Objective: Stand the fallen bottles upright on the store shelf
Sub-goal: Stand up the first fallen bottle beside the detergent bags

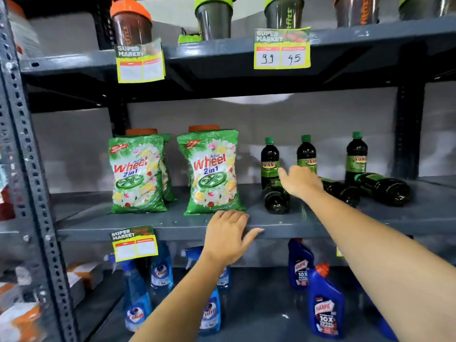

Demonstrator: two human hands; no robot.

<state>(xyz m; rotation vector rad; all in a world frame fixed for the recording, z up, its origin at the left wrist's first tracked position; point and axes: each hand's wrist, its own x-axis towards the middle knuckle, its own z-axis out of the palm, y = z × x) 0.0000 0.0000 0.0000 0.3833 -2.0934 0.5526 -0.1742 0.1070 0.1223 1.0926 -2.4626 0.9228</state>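
Three dark bottles with green caps stand at the back of the grey middle shelf (pixel 160 224): one on the left (pixel 269 159), one in the middle (pixel 306 154), one on the right (pixel 356 156). In front of them three more lie on their sides, bases toward me: a left one (pixel 275 199), a middle one (pixel 341 191) and a right one (pixel 385 188). My right hand (pixel 299 181) reaches in above the left fallen bottle, fingers apart, holding nothing. My left hand (pixel 228 234) rests flat on the shelf's front edge.
Two green detergent bags (pixel 137 174) (pixel 212 171) stand left of the bottles. Shaker cups line the shelf above, whose edge carries a price tag (pixel 282 48). Blue spray and cleaner bottles (pixel 327 302) fill the shelf below. A perforated steel post (pixel 27 169) rises at left.
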